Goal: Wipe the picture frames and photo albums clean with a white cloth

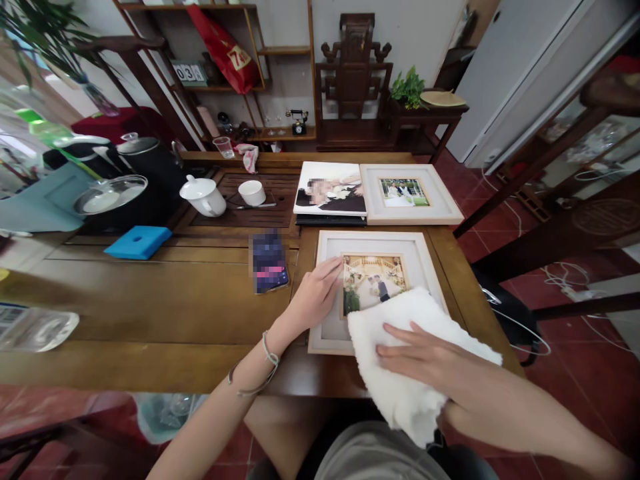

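A light wooden picture frame [370, 241] lies flat on the table's near right part, with a photo of a couple [373, 280] in its middle. My left hand [320, 293] rests on the frame's left side, fingers stretched out and lying flat; its thumb is hidden. Over the frame's lower right corner spreads a white towel [400, 313], which hangs past the table's front edge. My right hand [420, 353] presses the towel down with fingers extended, its thumb out of sight. A phone [270, 261] lies left of the frame.
Behind are another light frame [413, 212] and a photo panel [330, 190] on a dark one. Leftward stand a white lidded cup [203, 195], a small white bowl [252, 193], a blue block [138, 241] and a glass-lidded pot [111, 197]. A dark chair [545, 240] stands right.
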The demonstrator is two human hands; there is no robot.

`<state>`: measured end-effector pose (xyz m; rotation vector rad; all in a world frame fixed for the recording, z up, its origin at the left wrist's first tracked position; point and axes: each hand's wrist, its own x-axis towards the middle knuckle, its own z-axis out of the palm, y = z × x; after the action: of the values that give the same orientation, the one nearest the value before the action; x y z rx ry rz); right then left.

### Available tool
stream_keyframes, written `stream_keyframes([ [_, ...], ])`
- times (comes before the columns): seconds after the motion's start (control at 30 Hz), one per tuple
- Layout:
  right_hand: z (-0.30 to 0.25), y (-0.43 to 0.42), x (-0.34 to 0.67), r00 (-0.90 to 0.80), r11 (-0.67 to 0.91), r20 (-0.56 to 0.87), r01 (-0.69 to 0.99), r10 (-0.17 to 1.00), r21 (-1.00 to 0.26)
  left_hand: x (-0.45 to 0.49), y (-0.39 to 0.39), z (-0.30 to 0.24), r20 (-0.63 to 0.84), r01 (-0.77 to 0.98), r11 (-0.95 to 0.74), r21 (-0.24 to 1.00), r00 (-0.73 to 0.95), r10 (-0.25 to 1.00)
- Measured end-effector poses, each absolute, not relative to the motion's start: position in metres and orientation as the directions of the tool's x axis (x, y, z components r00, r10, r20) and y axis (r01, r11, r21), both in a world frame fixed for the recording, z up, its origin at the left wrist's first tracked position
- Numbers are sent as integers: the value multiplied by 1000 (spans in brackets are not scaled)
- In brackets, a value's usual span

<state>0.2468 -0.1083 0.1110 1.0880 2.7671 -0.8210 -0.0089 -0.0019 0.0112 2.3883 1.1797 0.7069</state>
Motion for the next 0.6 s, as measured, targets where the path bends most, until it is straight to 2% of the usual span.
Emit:
stream_keyframes([
  [0.13,83,-90,250,-690,554,-147,674,709,-489,-9,-2,11,284,612,-582,536,518,807],
  [0.27,55,-43,260,-593,571,69,729,802,-377,-9,-2,9,285,614,-578,538,513,810],
  [0.37,57,-3,257,-519,556,200,762,831,-333,-9,-2,9,290,612,-581,537,512,808],
  [0.47,71,33,233,-568,627,265,690,779,-362,-9,-2,11,299,616,-585,528,511,806],
  [0.6,77,59,191,-752,744,176,535,636,-400,-8,-3,16,251,667,-555,498,502,828],
])
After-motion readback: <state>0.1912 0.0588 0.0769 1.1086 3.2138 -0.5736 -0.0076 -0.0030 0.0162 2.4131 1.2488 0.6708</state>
